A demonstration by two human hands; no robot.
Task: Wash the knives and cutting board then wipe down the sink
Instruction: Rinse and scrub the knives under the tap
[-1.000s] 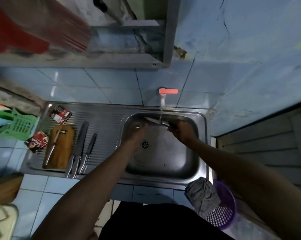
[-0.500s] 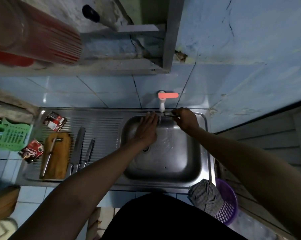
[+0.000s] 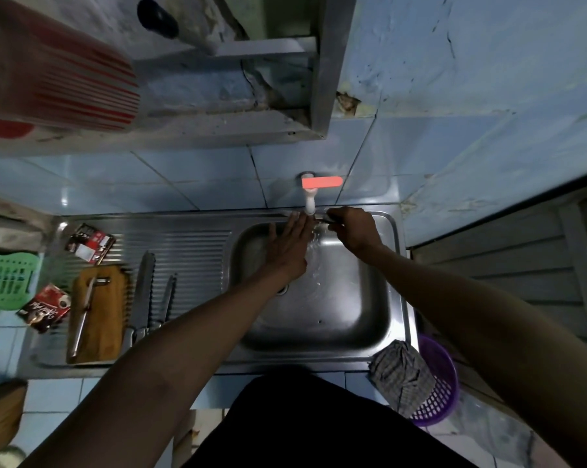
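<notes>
My right hand (image 3: 352,229) grips the handle of a small knife (image 3: 320,218) and holds it under the white tap (image 3: 309,201) with the pink lever, where water runs into the steel sink (image 3: 380,298). My left hand (image 3: 290,246) has straight fingers laid against the blade beneath the spout. On the ribbed drainboard (image 3: 190,251) to the left lie a wooden cutting board (image 3: 108,319) with a metal utensil (image 3: 84,315) on it, and two knives (image 3: 145,285) side by side.
Two red sachets (image 3: 89,243) sit by the board. A green plastic rack (image 3: 4,282) lies at the far left. A checked cloth (image 3: 400,373) hangs on the sink's front right corner over a purple basket (image 3: 437,396). A shelf juts out above the tap.
Both hands have risen from low in the basin to just under the spout. My left hand has flattened against the blade.
</notes>
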